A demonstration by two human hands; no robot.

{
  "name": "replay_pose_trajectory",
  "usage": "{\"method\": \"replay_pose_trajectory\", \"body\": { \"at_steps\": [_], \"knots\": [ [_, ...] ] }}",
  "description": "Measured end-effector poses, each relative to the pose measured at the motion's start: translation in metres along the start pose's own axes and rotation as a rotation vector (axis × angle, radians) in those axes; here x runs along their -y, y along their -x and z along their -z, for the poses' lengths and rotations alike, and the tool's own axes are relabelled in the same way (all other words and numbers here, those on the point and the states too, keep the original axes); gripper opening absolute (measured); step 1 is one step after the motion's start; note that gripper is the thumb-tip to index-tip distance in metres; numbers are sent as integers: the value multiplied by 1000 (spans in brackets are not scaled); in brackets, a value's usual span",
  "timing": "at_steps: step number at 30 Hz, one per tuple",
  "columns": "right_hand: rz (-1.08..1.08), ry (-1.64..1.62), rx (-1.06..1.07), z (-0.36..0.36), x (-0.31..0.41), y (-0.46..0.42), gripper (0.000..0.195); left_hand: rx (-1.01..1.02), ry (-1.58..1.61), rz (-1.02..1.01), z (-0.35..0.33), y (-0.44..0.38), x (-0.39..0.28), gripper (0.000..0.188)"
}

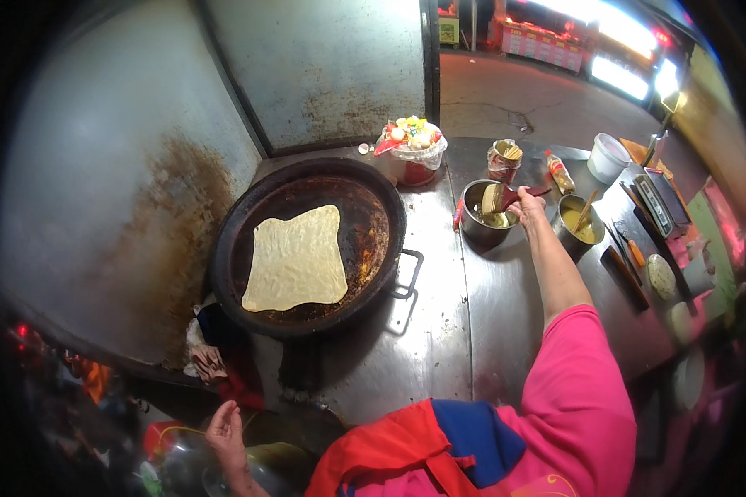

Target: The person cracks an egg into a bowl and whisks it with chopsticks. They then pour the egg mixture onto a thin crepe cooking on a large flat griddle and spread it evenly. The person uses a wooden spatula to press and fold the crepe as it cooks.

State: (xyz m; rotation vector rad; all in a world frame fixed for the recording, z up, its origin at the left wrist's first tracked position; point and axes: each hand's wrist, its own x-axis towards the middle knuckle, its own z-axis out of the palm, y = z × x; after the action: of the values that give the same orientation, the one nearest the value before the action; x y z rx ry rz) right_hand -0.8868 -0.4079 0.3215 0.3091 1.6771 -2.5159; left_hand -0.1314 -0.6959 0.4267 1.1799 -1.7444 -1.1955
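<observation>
My right hand point(528, 208) grips the dark red handle of a wide brush point(503, 197). Its pale bristles are over the mouth of a stainless steel pot point(492, 233), with shiny liquid visible inside. A thin, roughly square sheet of dough point(297, 261) lies flat on a large round black griddle point(382, 298) to the left, its surface wrinkled. Down at the lower left, my left hand point(227, 432) is raised away from the griddle and holds nothing, its fingers loosely bent with the thumb apart.
A second steel pot point(572, 242) holds yellowish batter and a stick. A plastic-lined tub of wrappers and eggshells point(412, 152) stands behind the griddle. A skewer can point(505, 158), a white bucket point(608, 158) and dough rounds point(661, 276) sit rightward. Metal panels point(348, 68) screen the griddle.
</observation>
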Motion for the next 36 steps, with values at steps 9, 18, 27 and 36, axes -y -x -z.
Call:
{"method": "replay_pose_trajectory", "body": {
  "at_steps": [9,18,27,36],
  "knots": [
    [-241,-650,206,66,25,-49,20,72,151,56,6,-11,41,27],
    [24,250,959,-233,-22,232,24,63,269,51,11,-9,67,26],
    [138,786,1422,-414,-148,292,16,-166,230,170,62,14,123,24],
    [1184,1033,1157,-372,-155,243,3,-454,231,364,100,25,164,15]
  ]
}}
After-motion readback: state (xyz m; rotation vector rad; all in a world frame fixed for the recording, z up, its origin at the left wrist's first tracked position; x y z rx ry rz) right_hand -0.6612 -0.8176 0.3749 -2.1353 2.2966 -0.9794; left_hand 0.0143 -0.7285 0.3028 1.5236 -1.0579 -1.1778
